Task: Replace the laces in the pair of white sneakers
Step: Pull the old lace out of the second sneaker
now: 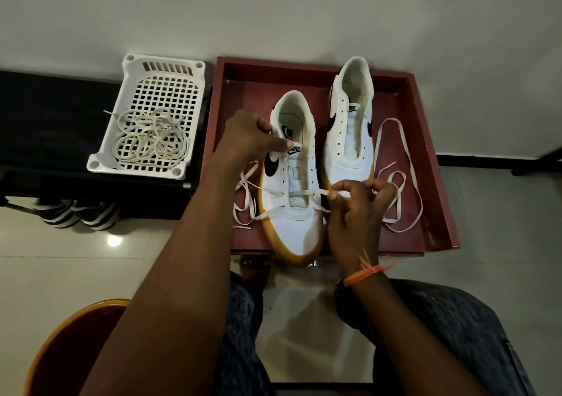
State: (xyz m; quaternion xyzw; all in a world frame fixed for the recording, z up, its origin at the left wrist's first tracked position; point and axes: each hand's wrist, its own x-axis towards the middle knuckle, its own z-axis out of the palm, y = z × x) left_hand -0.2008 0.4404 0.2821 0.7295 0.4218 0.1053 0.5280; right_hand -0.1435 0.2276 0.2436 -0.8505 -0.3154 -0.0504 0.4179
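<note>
- I am lacing the near white leather sneaker with the black swoosh and gum-yellow sole [290,210], which sits in the left half of the dark red shallow tray [431,182], its toe over the tray's near rim.
- My right hand [357,213] has its grip closed, pinching one end of the flat white lace [299,194] just right of the lowest eyelets; the lace already crosses the tongue there as one bar.
- My left hand [254,138] grips the far left edge of that sneaker by the collar, steadying it.
- The lace's other end lies in loose loops on the tray, left of the sneaker.
- The second white sneaker [349,124] stands farther right with bare eyelets, and another flat white lace [401,179] lies looped beside it.
- A tangle of cream-coloured old laces [152,138] rests in the white plastic lattice basket [133,70] to the left.
- I judge the task early: one row done on one shoe.
- Next I need to aim the pinched tip at the next eyelet up on the opposite side, keeping the lace flat and both ends even.
</note>
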